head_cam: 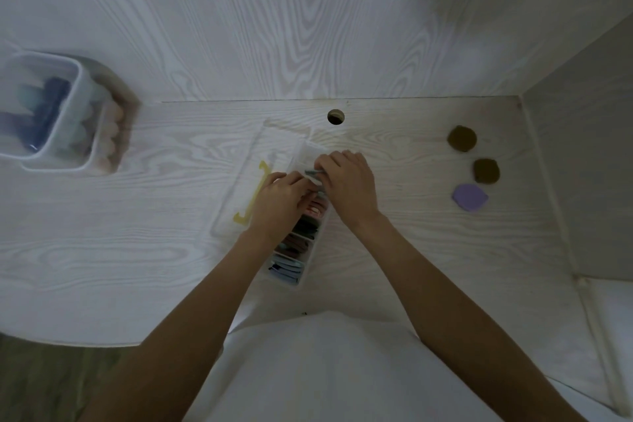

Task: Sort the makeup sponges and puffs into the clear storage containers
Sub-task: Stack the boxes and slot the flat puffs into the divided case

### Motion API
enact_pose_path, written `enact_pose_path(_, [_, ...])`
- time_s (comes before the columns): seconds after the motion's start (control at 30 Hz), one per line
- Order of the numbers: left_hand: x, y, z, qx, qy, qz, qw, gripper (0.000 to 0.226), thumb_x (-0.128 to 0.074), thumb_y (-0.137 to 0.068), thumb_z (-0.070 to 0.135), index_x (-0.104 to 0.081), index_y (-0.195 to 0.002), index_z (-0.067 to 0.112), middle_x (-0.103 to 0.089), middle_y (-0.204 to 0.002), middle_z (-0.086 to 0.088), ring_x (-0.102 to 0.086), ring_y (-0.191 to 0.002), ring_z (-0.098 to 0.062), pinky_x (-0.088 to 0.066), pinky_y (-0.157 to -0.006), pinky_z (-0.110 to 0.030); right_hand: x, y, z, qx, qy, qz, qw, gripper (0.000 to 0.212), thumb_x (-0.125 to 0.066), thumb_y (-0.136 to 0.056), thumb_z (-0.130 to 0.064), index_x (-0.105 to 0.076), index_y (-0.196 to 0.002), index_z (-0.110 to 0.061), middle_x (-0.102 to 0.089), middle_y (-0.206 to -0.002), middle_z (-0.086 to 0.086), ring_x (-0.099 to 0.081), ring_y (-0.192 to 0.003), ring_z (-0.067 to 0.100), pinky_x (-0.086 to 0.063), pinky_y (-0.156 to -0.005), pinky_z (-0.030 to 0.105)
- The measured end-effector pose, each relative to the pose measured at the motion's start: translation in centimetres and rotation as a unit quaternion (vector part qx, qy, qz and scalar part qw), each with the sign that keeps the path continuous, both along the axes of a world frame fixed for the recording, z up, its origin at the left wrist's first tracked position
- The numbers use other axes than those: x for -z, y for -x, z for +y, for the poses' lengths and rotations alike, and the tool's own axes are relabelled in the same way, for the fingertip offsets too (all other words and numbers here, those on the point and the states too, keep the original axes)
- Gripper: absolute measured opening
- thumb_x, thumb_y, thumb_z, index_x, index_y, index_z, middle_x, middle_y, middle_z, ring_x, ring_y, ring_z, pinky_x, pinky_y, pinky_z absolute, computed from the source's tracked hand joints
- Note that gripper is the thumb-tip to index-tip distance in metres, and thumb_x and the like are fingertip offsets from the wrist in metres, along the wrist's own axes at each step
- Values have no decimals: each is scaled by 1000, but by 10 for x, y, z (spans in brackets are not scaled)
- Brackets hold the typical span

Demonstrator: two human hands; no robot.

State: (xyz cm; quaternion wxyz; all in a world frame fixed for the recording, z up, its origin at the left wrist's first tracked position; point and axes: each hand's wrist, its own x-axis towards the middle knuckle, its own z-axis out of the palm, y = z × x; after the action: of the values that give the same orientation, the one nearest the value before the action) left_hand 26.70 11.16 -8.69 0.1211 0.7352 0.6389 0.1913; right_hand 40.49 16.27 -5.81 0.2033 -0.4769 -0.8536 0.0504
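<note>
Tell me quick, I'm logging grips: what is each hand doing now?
Left hand: fingers curled over the divided container; what it holds cannot be told.
Right hand: pinches a grey puff.

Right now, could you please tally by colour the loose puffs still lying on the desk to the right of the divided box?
Olive-brown puffs: 2, one farther back and one nearer.
Purple puff: 1.
Total: 3 loose puffs, all lying apart from the divided box that both hands are working over.
</note>
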Motion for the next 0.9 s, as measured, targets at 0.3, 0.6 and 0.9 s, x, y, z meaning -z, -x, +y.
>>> enact_pose_path(0.3, [6, 2, -3, 3, -25, -16, 1000, 18, -55, -86, 26, -70, -93, 19, -67, -93, 3, -64, -77, -17, -43, -83, -31, 10, -6, -7, 44, 67, -54, 995, 8, -79, -64, -12, -71, -64, -13, -59, -82, 5, -53, -76, 25, -34, -63, 28])
enact_pose_path(0.6, [3, -1, -2, 14, 12, 28, 999, 22, -47, -88, 29, -64, -99, 19, -71, -89, 2, -65, -76, -19, -40, -87, -31, 17, -16, -13, 77, 202, 40, 976, 15, -63, -86, -23, -75, -94, -17, -57, -114, 5, -45, -102, 26, -25, -82, 25])
enact_pose_path(0.9, [3, -3, -7, 39, -12, 60, 997, 42, -37, -90, 30, -67, -113, 13, -68, -115, -1, -66, -96, -16, -40, -99, -40, 16, -28, -19, 64, 185, 61, 979, 18, -59, -86, -12, -72, -99, -14, -54, -128, 9, -44, -121, 29, -38, -92, 39])
